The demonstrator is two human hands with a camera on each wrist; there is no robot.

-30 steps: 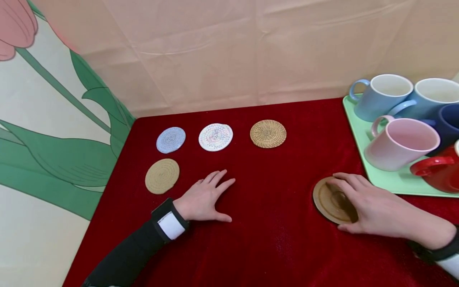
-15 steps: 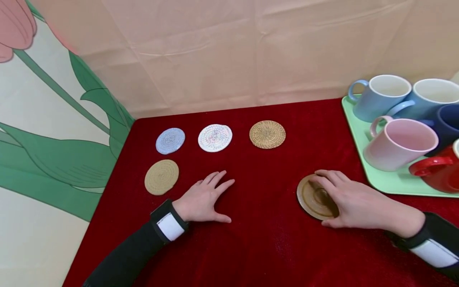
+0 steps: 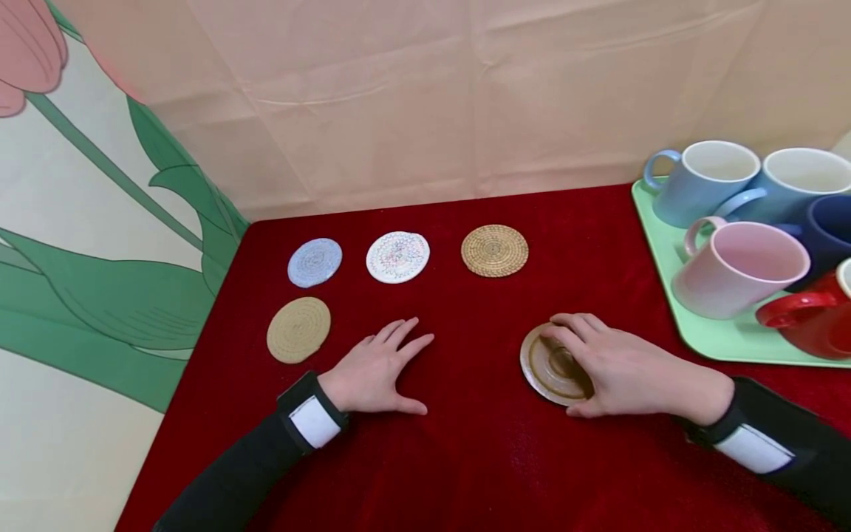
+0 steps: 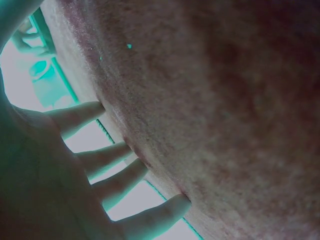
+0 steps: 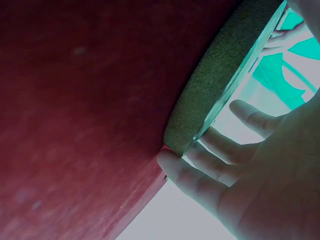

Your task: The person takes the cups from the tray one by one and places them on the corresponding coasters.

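One brown disc [image 3: 541, 363] is being grasped at its rim by the right grip [image 3: 614, 366], between the tray's left edge and the left grip [image 3: 374, 369], which is being rested released, fingers spread, on the surface [image 3: 465, 458]. Three coasters [image 3: 397, 257] are being displayed along the far edge, a fourth, beige coaster [image 3: 299, 330] near the left edge; five visible mugs [image 3: 734, 270] are being carried by one green tray [image 3: 718, 345].

Free cloth [image 3: 475, 421] between left hand [image 3: 375, 366], brown disc [image 3: 544, 366]; mugs [image 3: 734, 270] block right.
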